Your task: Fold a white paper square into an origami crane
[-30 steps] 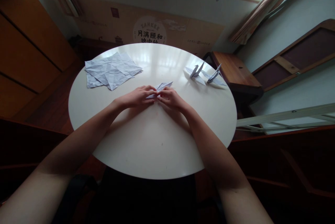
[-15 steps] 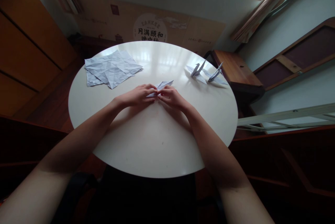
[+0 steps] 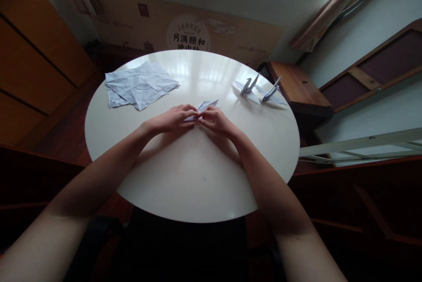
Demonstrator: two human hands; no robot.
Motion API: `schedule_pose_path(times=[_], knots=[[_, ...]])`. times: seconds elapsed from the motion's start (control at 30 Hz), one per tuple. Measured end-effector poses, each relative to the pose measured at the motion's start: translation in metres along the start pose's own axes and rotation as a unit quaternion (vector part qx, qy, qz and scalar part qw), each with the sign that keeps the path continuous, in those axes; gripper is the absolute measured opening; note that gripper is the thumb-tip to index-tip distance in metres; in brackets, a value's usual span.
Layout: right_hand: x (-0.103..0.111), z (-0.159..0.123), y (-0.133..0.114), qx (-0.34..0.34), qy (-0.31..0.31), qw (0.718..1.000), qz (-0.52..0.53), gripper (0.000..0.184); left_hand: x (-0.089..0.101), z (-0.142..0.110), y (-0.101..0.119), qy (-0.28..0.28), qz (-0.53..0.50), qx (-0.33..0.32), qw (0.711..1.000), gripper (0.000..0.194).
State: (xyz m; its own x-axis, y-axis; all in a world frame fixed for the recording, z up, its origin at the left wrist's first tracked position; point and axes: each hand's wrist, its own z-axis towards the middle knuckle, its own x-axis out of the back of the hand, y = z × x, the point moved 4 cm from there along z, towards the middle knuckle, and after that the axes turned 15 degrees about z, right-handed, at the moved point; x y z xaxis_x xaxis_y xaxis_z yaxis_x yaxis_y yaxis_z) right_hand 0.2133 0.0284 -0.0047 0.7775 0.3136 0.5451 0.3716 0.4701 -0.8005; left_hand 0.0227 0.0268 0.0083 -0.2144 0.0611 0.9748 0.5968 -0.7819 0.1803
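Note:
A folded piece of white paper (image 3: pixel 207 104) is between my two hands, just above the middle of the round table. My left hand (image 3: pixel 174 118) pinches its near left side, thumb and fingers closed on it. From the other side my right hand (image 3: pixel 216 121) grips the same paper with its fingertips, which meet those of the left. Pointed flaps stick out beyond the fingers towards the far right; the rest of the paper is hidden behind the hands.
The white round table (image 3: pixel 184 176) lies under my arms. At its far left is a pile of creased paper sheets (image 3: pixel 140 85). Two folded paper cranes, one nearer (image 3: pixel 249 89) and one farther right (image 3: pixel 272 93), stand at the far right. Beyond them is a wooden cabinet (image 3: pixel 300 84).
Both hands hold nearly the same position on the folded paper. The whole view has shifted very slightly; nothing else has visibly moved.

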Motion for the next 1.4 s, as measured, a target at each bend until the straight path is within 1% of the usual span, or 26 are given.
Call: schedule_pose_path(times=[0.5,0.83,1.4], knots=[[0.0002,0.0003,-0.0006,-0.010,0.000,1.000,0.006,0.020,0.0002,0.0001,0.0007,-0.002,0.011,-0.004,1.000,0.044],[0.0010,-0.0005,0.0005,0.007,0.000,1.000,0.009,0.019,0.0014,0.0001,0.0022,0.002,0.007,-0.001,1.000,0.042],[0.0000,0.0001,0.0007,-0.003,0.002,1.000,0.003,0.019,0.0014,-0.0005,0.0025,-0.002,0.007,-0.002,1.000,0.045]])
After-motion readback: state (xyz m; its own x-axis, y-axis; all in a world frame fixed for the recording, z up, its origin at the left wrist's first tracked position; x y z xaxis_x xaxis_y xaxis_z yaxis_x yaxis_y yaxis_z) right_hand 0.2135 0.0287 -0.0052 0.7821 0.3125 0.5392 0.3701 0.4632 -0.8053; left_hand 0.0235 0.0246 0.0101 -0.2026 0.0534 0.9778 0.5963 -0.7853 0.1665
